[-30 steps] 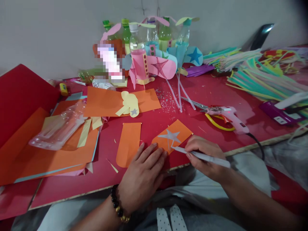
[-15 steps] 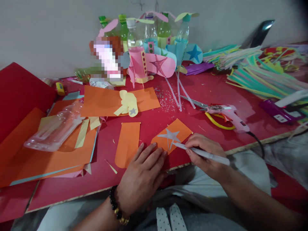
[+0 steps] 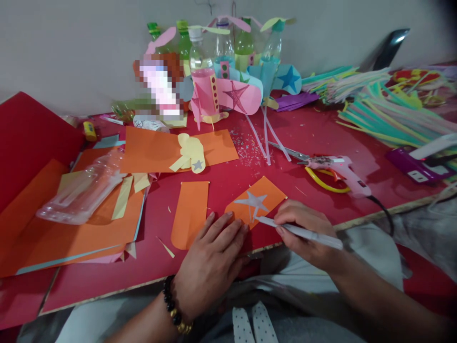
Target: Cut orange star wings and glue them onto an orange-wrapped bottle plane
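My right hand (image 3: 303, 231) grips a silver-grey marker pen (image 3: 309, 234), its tip at the lower part of a silver star (image 3: 254, 200). The star is drawn on an orange paper piece (image 3: 273, 190) with one rounded end; its upper points are filled in, and one lower point shows as outlines. Flat across the near left end of that paper lies my left hand (image 3: 214, 257), fingers stretched out, a beaded bracelet on the wrist. Just left of it is a second orange paper piece (image 3: 189, 209), plain, also rounded at one end.
Decorated bottles (image 3: 203, 90) with paper propellers stand at the back. To the right lie a pink glue gun (image 3: 352, 176), scissors (image 3: 289, 151) and bundled strips (image 3: 389, 114). Orange sheets (image 3: 96, 233) and a clear plastic bottle (image 3: 82, 190) lie left. A yellow cutout (image 3: 191, 150) rests on orange card.
The pen tip has shifted slightly down along the star's lower point, with my right hand moving a little with it. My left hand stays in place on the paper.
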Motion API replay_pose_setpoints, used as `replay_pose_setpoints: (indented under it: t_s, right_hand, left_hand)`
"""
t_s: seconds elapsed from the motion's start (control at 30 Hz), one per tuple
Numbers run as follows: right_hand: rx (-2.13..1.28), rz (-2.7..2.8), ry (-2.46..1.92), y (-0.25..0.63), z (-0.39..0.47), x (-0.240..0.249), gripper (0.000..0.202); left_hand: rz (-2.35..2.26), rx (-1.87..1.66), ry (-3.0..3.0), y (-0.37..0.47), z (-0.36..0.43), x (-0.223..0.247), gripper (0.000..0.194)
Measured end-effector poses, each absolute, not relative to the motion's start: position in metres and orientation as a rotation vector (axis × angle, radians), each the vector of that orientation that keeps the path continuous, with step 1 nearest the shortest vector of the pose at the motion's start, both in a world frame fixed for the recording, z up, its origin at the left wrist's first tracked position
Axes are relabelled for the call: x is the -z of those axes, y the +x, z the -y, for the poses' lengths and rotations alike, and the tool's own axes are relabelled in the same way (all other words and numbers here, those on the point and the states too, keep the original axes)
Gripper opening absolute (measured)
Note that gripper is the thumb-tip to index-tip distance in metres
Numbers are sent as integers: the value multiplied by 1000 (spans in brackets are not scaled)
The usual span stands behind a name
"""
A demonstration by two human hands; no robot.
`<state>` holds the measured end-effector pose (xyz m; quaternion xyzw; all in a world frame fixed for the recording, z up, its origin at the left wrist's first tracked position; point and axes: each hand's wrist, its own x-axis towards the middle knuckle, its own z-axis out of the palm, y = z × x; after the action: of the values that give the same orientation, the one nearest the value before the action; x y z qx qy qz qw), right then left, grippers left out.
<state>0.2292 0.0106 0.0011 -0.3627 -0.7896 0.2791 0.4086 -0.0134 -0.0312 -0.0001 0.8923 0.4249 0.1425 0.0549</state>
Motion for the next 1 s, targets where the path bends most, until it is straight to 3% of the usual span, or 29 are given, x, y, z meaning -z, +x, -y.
replay_pose_setpoints:
  t_s: [0.27,0.63,1.0]
  right_hand:
    - [-736,2036,-850,231,-11,-3,13]
    - [-546,1918,-1097,225,-12,-2,7]
    - [-724,2050,-839,231,-11,-4,13]
  left_hand:
    - [-1289,-430,2709,-14,33,1,47]
    - [-1291,-430,2705,-14,32,0,45]
    - [-1279,-453,2720,-14,32,1,47]
